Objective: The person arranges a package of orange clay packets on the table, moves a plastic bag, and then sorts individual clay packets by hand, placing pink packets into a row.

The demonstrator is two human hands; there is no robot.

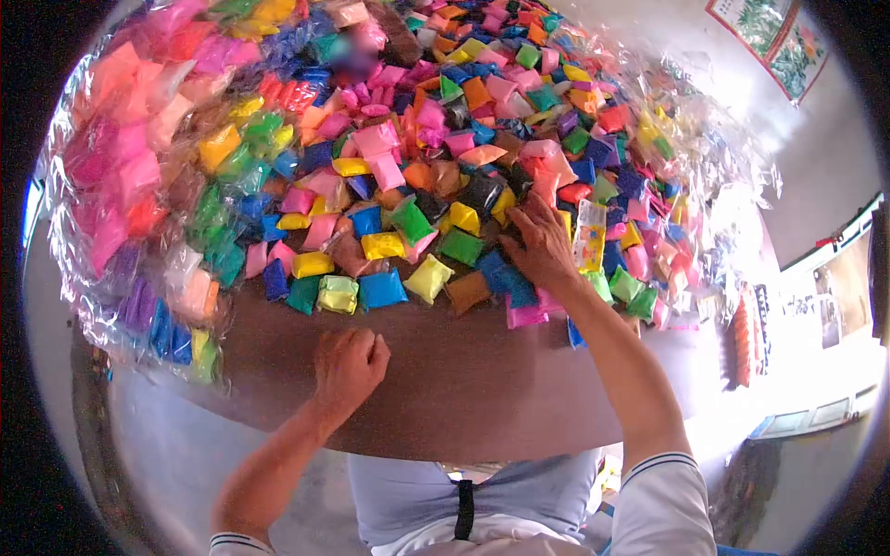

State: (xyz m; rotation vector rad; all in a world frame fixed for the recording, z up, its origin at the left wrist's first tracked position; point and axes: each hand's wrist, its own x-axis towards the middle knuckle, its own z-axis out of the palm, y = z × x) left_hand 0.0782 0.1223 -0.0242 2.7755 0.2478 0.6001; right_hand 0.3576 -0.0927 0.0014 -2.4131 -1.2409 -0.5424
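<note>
My left hand (350, 369) rests on the brown table (445, 380) near its front edge, closed in a fist. Whatever it may hold is hidden. Over the front right of a heap of small colored packets, my right hand (540, 243) lies with its fingers stretched out and apart, touching the packets. A blue packet (505, 278) lies beside its wrist, and a black packet (482, 195) is close to its fingertips. Just right of that hand is a printed strip packet (590, 237). Nearest my left hand are a pale yellow-green packet (337, 294) and a blue packet (383, 288).
Large clear bags of pink packets (116, 176) are piled along the left side. Crumpled clear plastic (723, 157) covers the right side of the heap. A poster (769, 42) hangs on the wall at the upper right.
</note>
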